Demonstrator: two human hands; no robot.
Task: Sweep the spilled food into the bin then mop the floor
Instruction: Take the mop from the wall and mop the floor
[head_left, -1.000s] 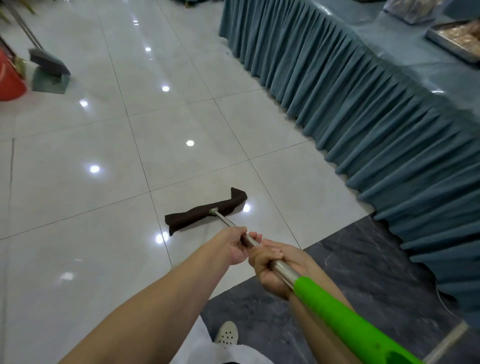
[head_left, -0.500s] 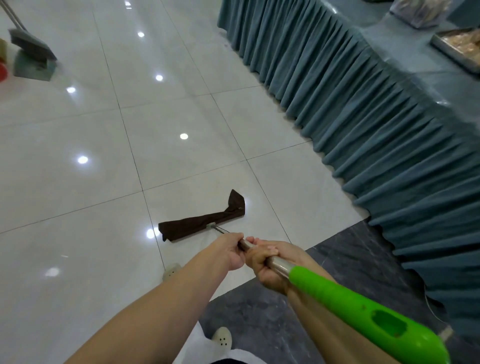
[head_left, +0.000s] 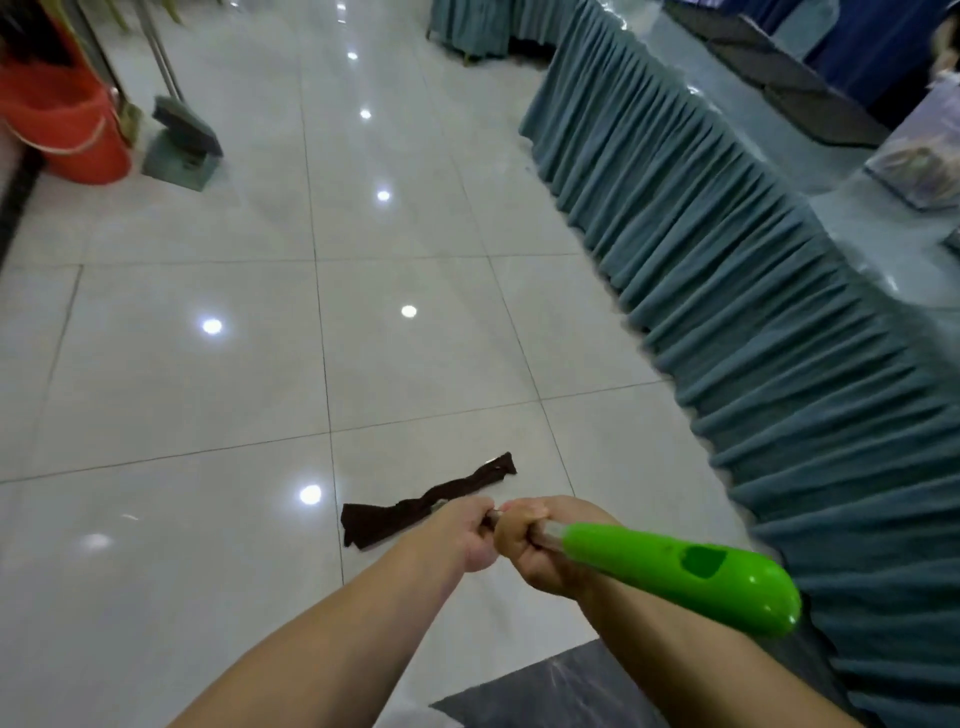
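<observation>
Floor (head_left: 156, 374): glossy tile, likely slick when wet, no spilled food visible on it, so you're in the mop phase. One skirted desk (head_left: 779, 322) on your right. One red bucket (head_left: 57, 119), one broom with dustpan (head_left: 182, 145) far left. One mop (head_left: 675, 571): stiff light pole, limp dark cloth head (head_left: 426, 504) flat on the tile just ahead. Both grips closed round the metal shaft, left hand (head_left: 467, 535) touching right hand (head_left: 540, 551), just below the green handle. Spread them apart for better leverage.

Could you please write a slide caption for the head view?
Both hands, left and right, grip the mop handle, its dark cloth on the tiled floor.
</observation>
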